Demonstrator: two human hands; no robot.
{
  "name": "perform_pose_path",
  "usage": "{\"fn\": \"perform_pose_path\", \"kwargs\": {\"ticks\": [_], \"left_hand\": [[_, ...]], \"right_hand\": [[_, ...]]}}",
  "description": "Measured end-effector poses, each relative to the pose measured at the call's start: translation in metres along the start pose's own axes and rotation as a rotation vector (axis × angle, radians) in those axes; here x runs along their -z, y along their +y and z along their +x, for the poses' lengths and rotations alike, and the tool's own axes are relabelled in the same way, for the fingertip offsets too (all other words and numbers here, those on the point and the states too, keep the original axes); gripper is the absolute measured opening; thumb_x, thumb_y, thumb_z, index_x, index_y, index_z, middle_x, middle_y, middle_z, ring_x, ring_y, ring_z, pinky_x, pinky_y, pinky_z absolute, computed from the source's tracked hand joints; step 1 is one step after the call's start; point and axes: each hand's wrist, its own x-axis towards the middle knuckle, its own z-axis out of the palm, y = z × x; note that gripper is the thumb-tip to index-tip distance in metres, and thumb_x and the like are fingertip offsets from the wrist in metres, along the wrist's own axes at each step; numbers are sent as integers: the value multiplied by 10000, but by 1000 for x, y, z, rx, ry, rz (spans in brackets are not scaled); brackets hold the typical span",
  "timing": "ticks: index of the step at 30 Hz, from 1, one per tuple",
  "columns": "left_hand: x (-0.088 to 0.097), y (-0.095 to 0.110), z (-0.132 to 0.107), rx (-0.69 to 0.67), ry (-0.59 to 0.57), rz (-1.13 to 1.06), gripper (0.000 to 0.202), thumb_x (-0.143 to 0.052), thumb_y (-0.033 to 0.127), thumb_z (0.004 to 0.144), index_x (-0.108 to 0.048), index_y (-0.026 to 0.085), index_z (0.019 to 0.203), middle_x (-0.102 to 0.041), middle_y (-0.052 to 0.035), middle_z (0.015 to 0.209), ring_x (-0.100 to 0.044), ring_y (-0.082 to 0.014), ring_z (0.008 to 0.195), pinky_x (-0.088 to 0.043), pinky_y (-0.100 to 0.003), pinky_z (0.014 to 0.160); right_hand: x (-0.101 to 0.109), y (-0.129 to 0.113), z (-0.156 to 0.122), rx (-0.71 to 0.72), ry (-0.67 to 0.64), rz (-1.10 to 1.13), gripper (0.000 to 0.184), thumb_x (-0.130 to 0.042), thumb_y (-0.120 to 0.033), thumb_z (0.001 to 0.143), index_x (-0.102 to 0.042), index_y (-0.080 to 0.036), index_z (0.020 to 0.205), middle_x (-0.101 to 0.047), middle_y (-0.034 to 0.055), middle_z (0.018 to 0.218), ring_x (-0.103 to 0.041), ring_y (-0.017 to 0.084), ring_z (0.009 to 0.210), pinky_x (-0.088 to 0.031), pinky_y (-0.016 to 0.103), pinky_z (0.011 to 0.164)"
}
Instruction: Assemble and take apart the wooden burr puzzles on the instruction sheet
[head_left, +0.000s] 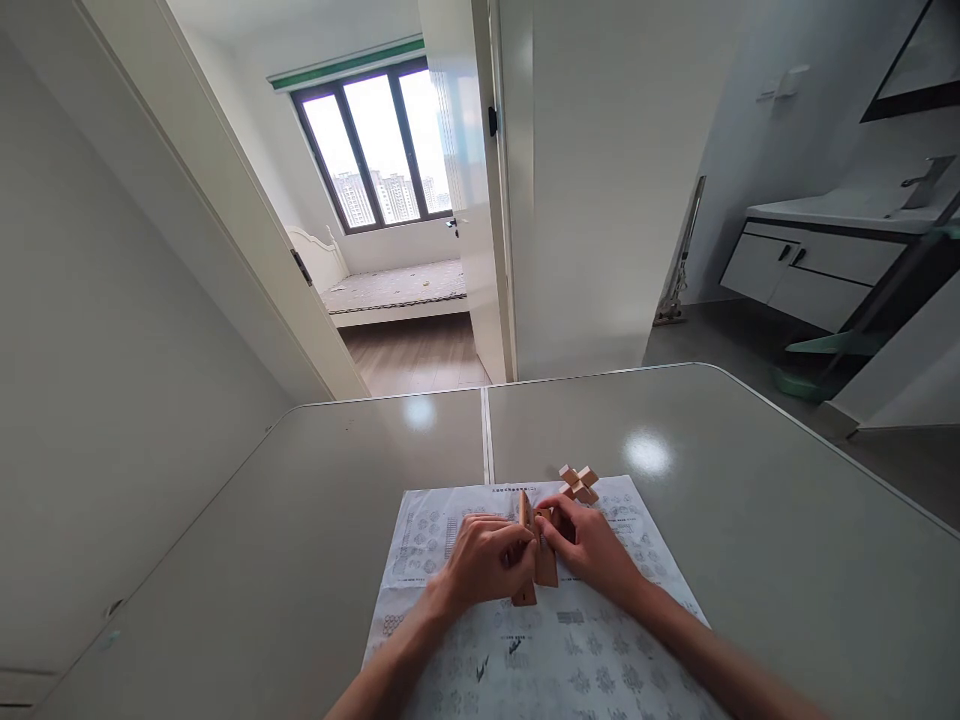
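Observation:
My left hand (487,562) is closed on a flat reddish-brown wooden piece (524,597), which stands on edge and shows above and below my fingers. My right hand (585,540) has its thumb and fingers closed around the upper part of a lighter wooden block (547,572), right beside the first piece. Whether the two pieces are joined or only touching is hard to tell, since my fingers cover part of both. Beyond my right hand, a small cross-shaped wooden puzzle (579,484) lies at the paper's far edge. Under both hands is a printed paper sheet (420,600).
The sheet lies on a grey, glossy table (300,560) with a seam (486,430) running away from me. Past its far edge stand a half-open door (469,200) and a bed (397,285). A sink cabinet (817,260) and a mop (682,255) are at the right.

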Motion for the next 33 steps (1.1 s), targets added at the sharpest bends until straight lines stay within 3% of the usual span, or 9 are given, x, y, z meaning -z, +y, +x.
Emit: {"fn": "perform_pose_path", "kwargs": {"ticks": [4,16,21,27,33], "left_hand": [[3,-5,3,56,21,62,252,-582,225,919,-647,201,677,-616,35,543,-521,-91,493,-406,-231,552],[17,-30,4,58,10,95,157,-579,178,898,-697,209,798,-696,34,655,-540,-83,510,-422,-211,573],[17,-28,3,-9,-11,113,173,-574,161,897,-705,220,802,-664,36,671,-523,-79,522,-406,-206,553],[18,-23,2,-36,-66,77,173,-597,170,879,-752,245,894,-685,9,820,-532,-66,545,-428,-197,569],[19,-21,2,-25,-111,66,189,-595,157,879,-754,247,927,-681,5,815,-568,-76,573,-445,-202,591]], "right_hand": [[2,-1,0,7,-8,-6,244,-529,-426,997,-640,-209,985,-611,-9,679,-548,186,593,-432,300,573],[2,2,0,18,-29,-22,279,-510,-453,1005,-645,-210,990,-619,7,688,-562,199,600,-433,310,568],[3,0,-1,10,-35,-28,287,-508,-456,1004,-647,-205,1013,-622,10,688,-569,202,605,-438,314,575],[3,-2,-1,19,-30,-37,257,-520,-431,1002,-647,-207,991,-645,3,686,-588,199,603,-449,303,578],[-1,2,-2,-31,61,-136,281,-506,-453,1009,-651,-213,1026,-688,19,699,-638,223,620,-473,322,616]]}}
